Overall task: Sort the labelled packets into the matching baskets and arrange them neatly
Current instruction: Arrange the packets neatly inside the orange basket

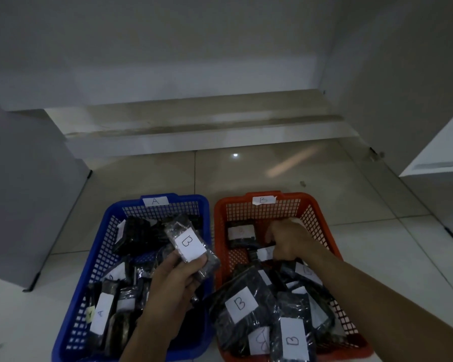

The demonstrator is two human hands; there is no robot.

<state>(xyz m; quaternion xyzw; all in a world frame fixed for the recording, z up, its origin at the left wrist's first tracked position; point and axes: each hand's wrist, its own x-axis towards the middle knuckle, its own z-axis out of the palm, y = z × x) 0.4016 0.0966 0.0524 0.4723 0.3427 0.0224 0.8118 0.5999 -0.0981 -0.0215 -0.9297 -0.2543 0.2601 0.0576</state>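
Dim light blurred most labels. Low in frame, the left hand [173, 280] gripped a B-marked packet [192, 248] above the blue basket [89, 278] tagged A, which held dark packets. The right hand [289, 241] curled around packets inside the orange basket [322, 231] tagged B. Both baskets sat on pale floor tiles [246, 173].

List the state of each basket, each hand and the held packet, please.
Blue plastic mesh basket: labelled A, holds dark packets.
Orange plastic mesh basket: labelled B, holds dark packets.
Dark plastic packet with white B label: held above the blue basket.
Left hand: grips that packet.
Right hand: curled, inside the orange basket.
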